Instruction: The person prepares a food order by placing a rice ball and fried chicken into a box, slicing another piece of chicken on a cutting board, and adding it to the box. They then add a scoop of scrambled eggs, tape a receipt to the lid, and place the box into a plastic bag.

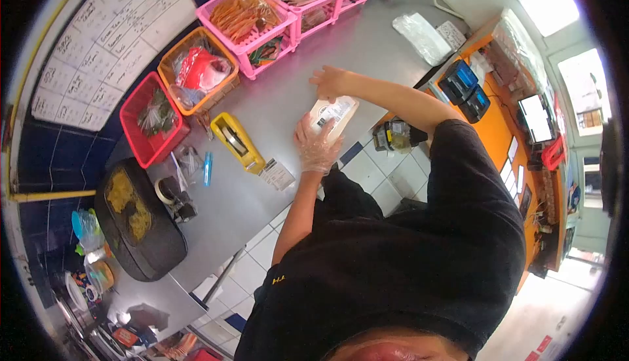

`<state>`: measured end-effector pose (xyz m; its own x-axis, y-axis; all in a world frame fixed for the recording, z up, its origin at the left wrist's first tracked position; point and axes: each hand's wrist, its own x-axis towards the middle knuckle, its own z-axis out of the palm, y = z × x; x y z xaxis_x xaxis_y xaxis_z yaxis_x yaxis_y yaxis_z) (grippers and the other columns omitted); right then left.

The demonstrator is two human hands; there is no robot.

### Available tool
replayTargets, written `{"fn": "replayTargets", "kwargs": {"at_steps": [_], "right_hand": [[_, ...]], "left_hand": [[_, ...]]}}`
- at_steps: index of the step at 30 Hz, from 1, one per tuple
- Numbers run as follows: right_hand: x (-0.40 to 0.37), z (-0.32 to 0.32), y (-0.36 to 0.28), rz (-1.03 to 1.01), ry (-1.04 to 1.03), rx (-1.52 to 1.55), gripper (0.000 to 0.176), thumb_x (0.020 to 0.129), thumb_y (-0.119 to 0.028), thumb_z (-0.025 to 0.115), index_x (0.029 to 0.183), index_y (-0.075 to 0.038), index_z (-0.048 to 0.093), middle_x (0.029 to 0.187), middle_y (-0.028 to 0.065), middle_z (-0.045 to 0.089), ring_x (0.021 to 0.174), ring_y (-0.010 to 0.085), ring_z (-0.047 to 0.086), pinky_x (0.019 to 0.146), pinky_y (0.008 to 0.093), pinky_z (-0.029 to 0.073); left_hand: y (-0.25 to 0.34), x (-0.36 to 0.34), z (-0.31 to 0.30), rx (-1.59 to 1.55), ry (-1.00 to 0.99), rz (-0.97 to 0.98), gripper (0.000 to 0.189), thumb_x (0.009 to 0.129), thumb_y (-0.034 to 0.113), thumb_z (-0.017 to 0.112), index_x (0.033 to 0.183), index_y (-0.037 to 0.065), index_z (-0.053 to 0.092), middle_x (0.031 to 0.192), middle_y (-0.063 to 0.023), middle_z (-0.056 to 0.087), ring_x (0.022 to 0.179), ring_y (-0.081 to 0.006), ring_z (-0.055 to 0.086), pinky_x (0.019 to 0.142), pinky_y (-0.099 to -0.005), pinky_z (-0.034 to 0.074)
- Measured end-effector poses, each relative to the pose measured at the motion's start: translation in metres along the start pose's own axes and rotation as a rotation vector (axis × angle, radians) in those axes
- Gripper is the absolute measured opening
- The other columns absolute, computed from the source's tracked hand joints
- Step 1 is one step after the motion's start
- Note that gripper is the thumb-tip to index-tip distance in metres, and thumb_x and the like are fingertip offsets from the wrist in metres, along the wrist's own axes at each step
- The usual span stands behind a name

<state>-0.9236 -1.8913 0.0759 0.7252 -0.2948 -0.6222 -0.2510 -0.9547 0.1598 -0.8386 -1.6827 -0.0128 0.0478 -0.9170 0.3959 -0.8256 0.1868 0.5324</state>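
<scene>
A pale, box-shaped package (346, 107) with a printed white label sits at the front edge of the metal counter. My left hand (316, 141), in a clear plastic glove, grips its near left side with fingers over the top. At the package's far end is my right hand (331, 82), fingers stretched out to the left and apart, the palm close over the edge. Left of both hands lies a yellow tape dispenser (237, 142), with a small printed paper (278, 175) beside it.
Along the wall stand a red basket (145, 139), an orange basket (223, 89) and pink racks (252, 53) with packets. A black bag (145, 256) lies at the left. Plastic-wrapped white stock (422, 38) is at the far right, near an orange counter (493, 128) with card terminals (466, 89).
</scene>
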Motion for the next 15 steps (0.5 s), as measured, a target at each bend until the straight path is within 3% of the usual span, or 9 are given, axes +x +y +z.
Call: {"fn": "replayTargets", "kwargs": {"at_steps": [2,5,6,7,8,15], "right_hand": [[0.013,0.009,-0.001,-0.01,0.027,-0.097,0.025,0.074,-0.031,0.079,0.098,-0.028,0.077,0.133,0.0062,0.055,0.13,0.0302,0.045,0.106,0.0506,0.04],[0.047,0.051,0.011,0.011,0.129,-0.017,0.048,0.061,-0.034,0.087,0.105,-0.018,0.077,0.125,0.0056,0.062,0.128,0.0301,0.052,0.108,0.0497,0.04],[0.04,0.044,0.008,-0.049,0.157,-0.082,0.051,0.059,-0.034,0.088,0.106,-0.017,0.077,0.129,0.0054,0.062,0.131,0.0303,0.05,0.109,0.0497,0.039],[0.032,0.037,0.002,0.006,0.18,-0.157,0.05,0.061,-0.036,0.088,0.106,-0.019,0.077,0.13,0.0051,0.062,0.131,0.0306,0.049,0.11,0.0513,0.038],[0.039,0.029,0.001,0.025,0.041,-0.153,0.052,0.06,-0.038,0.088,0.107,-0.02,0.077,0.134,0.0045,0.06,0.132,0.0308,0.048,0.11,0.0523,0.037],[0.027,-0.008,0.011,0.108,0.024,-0.285,0.06,0.057,-0.048,0.091,0.11,-0.024,0.076,0.134,-0.0018,0.058,0.13,0.0254,0.048,0.1,0.0465,0.039]], "left_hand": [[0.001,-0.001,-0.003,-0.004,-0.01,0.009,0.052,0.078,0.047,0.076,0.125,0.027,0.067,0.143,-0.02,0.04,0.134,-0.0413,0.038,0.107,-0.0584,0.033],[-0.008,-0.002,0.016,-0.028,0.101,0.124,0.051,0.079,0.046,0.077,0.124,0.023,0.069,0.141,-0.0255,0.044,0.134,-0.0451,0.039,0.108,-0.0586,0.034],[-0.006,-0.001,0.016,-0.003,0.11,0.144,0.051,0.079,0.046,0.077,0.124,0.022,0.069,0.141,-0.0266,0.044,0.134,-0.0456,0.04,0.107,-0.0589,0.034],[-0.004,-0.001,0.016,0.025,0.122,0.161,0.051,0.079,0.046,0.078,0.123,0.022,0.069,0.14,-0.0278,0.045,0.133,-0.0461,0.04,0.107,-0.0591,0.035],[0.001,-0.001,0.014,0.02,0.082,0.133,0.05,0.08,0.048,0.076,0.123,0.023,0.069,0.141,-0.0266,0.044,0.133,-0.0466,0.04,0.106,-0.0603,0.036],[0.005,-0.003,0.01,0.081,0.061,0.112,0.048,0.083,0.053,0.072,0.121,0.024,0.069,0.14,-0.0267,0.043,0.132,-0.0476,0.04,0.105,-0.0617,0.037]]}}
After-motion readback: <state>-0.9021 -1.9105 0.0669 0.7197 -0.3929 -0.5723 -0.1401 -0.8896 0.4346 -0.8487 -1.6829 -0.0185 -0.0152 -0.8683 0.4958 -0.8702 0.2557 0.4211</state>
